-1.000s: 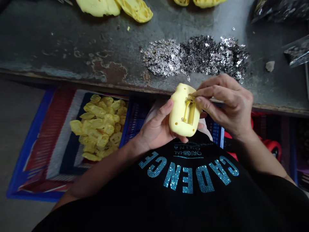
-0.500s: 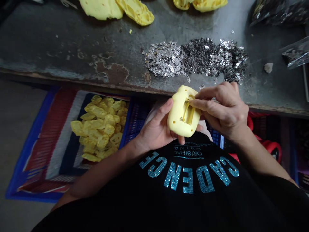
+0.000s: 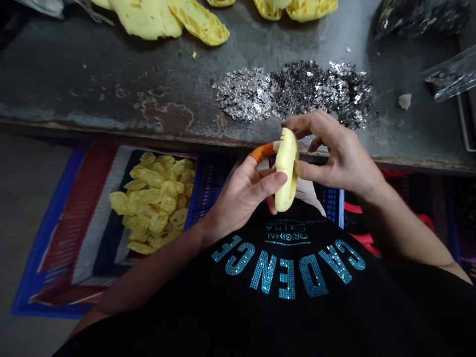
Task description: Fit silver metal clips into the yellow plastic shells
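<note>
A yellow plastic shell (image 3: 285, 168) is held on edge in front of my chest, its narrow side toward me. My left hand (image 3: 245, 186) grips it from the left, thumb on the near face; one finger wears an orange cover (image 3: 263, 151). From the right, my right hand (image 3: 332, 153) steadies the same shell, fingertips on its upper end and thumb against its right face. The recess in that face is mostly turned out of sight. Just beyond, small metal contact plates (image 3: 297, 94) lie heaped on the workbench (image 3: 111, 94).
More yellow shells (image 3: 148, 17) lie at the bench's far side. A blue basket (image 3: 28, 277) below left holds several yellow parts (image 3: 156, 198). Plastic bags with dark metal pieces (image 3: 451, 79) sit at the right. The bench edge runs just beyond my hands.
The shell has turned from showing its recessed face to standing edge-on. My right fingers have left the recess and spread around the shell's upper end and right face.
</note>
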A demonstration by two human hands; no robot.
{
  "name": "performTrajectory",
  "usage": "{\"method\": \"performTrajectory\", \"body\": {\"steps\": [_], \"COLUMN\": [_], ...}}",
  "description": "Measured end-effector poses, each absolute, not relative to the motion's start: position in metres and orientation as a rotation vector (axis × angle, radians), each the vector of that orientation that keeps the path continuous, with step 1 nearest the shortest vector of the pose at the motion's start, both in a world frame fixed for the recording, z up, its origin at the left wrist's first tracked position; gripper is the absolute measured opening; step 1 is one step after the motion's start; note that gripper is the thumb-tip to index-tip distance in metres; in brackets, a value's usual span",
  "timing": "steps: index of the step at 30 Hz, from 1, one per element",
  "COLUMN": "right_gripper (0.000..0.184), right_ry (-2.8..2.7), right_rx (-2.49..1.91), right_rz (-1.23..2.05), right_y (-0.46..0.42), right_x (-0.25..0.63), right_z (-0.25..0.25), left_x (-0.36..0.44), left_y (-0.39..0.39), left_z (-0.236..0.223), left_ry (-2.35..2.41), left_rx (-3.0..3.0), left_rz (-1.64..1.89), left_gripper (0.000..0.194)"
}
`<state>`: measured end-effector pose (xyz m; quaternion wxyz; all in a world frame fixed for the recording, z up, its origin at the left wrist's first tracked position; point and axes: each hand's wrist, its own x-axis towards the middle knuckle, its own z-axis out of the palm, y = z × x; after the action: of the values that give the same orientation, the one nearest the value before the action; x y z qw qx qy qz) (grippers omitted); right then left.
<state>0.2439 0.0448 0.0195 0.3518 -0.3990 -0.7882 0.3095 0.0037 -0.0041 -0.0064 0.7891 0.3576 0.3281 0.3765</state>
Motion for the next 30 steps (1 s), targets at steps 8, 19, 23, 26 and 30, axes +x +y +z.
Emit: {"method": "performTrajectory", "body": {"steps": [8,19,23,26,30], "right_gripper": [0.050,0.058,0.059,0.061,0.062], "right_ry": [-1.656,-1.551,-1.602,-1.762,-2.227], "right_rx": [-1.017,-1.020,-1.000,-0.947,-0.726], "right_rz": [0.675,0.425,0.426,0.501,0.698], "right_y": [0.019,0.022,0.029,0.051,0.123], "right_x": [0.233,0.228,0.221,0.212,0.191], "right_z": [-0.032,-0.057,-0.046,-0.029,0.000], "left_x": [-0.009,-0.009,-0.017,-0.032,-0.088], "left_y": [-0.007,0.001,0.011,0.013,-0.007], "left_z": [0.010,0.002,-0.008,-0.020,-0.054], "left_ry": [0.984,0.925,0.874,0.942,1.206], "left_rx": [1.339,1.739,1.799,1.679,1.347], "left_rz": [0.756,0.986,1.065,1.157,1.227], "left_gripper": [0.068,0.053,0.049,0.045,0.047]}}
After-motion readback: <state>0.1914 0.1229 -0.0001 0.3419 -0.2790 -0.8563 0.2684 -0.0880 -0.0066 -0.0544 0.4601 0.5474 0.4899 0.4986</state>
